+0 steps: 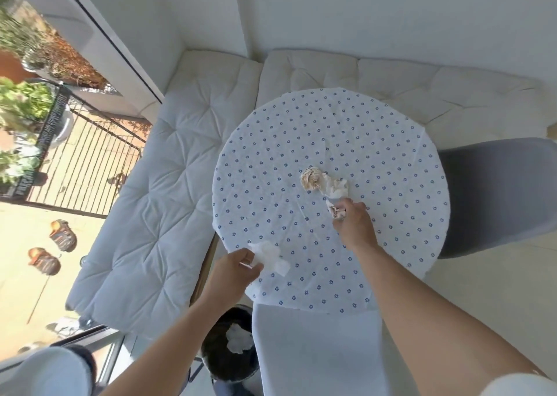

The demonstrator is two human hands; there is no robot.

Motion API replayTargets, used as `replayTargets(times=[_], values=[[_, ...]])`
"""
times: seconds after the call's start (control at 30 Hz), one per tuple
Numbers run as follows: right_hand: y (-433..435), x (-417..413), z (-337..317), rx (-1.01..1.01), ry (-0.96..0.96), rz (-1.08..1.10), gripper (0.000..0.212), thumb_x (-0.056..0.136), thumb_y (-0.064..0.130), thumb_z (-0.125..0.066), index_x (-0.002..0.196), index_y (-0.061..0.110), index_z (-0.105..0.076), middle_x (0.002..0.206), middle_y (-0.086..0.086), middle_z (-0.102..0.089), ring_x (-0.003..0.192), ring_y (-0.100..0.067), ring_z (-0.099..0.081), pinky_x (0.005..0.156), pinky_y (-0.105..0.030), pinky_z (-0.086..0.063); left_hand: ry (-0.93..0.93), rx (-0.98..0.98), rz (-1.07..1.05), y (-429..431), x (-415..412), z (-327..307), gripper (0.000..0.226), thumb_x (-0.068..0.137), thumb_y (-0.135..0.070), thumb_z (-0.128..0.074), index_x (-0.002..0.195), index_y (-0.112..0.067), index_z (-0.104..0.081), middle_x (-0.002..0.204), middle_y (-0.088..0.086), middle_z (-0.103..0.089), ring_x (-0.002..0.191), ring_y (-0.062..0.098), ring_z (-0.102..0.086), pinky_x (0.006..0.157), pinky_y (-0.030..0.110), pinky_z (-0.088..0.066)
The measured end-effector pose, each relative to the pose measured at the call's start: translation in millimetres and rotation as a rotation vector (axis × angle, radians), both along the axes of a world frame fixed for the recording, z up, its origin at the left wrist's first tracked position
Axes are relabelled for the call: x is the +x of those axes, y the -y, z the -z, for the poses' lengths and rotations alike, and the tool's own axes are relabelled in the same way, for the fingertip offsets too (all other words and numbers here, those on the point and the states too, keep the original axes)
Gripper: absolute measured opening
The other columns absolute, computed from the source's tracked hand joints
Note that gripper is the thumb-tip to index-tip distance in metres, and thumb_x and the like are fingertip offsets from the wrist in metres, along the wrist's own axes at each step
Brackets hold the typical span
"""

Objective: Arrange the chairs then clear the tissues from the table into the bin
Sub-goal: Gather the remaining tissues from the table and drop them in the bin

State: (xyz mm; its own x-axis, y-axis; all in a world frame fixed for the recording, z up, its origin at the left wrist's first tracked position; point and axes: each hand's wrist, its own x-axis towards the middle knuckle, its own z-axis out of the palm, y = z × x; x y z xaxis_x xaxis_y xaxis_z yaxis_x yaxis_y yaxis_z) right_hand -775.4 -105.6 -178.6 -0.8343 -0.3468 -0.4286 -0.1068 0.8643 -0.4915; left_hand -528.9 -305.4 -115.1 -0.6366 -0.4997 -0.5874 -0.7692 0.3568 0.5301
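On the table (271,154), each hand's grip pinches a tissue (272,255).

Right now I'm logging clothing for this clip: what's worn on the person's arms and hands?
Both forearms are bare, and the left hand and right hand wear no gloves. No watch or bracelet shows. A white short sleeve edge appears at the right upper arm.

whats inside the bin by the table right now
One crumpled white tissue lies in the dark bin. The left arm and the chair cover part of the bin, so anything more there is hidden.
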Motion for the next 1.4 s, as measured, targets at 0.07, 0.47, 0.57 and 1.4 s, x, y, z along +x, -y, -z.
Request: replayTargets(times=[0.07,0.47,0.57,1.4], values=[[3.2,7.5,3.0,0.003,-0.053,0.016,0.022,0.096,0.011,-0.067,0.115,0.02,-0.061,0.112,-0.015,-0.06,0.087,-0.031,-0.065,0.074,-0.042,-0.057,0.017,-0.004,-0.026,2.5,9.5,3.1,0.015,0.092,-0.038,-0.075,0.091,-0.025,-0.066,0.088,-0.011,-0.074,0.078,-0.003,-0.068,0.06,0.012,-0.042],[-3.4,88.2,-49.7,-0.127,0.043,0.119,0.026,0.094,0.011,-0.071,0.117,0.016,-0.061,0.113,-0.005,-0.071,0.089,-0.02,-0.068,0.065,-0.026,-0.051,-0.072,0.027,-0.072,16.9,58.2,-34.4,0.02,0.09,-0.039,-0.075,0.082,-0.026,-0.064,0.088,-0.009,-0.077,0.075,0.0,-0.069,0.06,0.02,-0.043],[0.3,129.5,-75.5,-0.167,0.048,0.127,0.025,0.095,0.014,-0.071,0.118,0.018,-0.062,0.114,-0.003,-0.072,0.089,-0.019,-0.069,0.065,-0.029,-0.055,-0.11,0.03,-0.061,22.9,87.1,-51.9,0.015,0.09,-0.038,-0.076,0.086,-0.026,-0.067,0.093,-0.01,-0.076,0.083,0.009,-0.072,0.062,0.025,-0.045],[31.2,428.2,-94.1,-0.145,0.194,-0.066,0.019,0.092,0.031,-0.074,0.109,0.025,-0.067,0.106,0.008,-0.074,0.09,-0.008,-0.07,0.07,-0.019,-0.051,-0.121,0.086,-0.079,58.9,347.6,-45.1,0.008,0.095,-0.036,-0.074,0.099,-0.033,-0.08,0.084,-0.007,-0.078,0.067,0.0,-0.068,0.068,0.03,-0.051]])
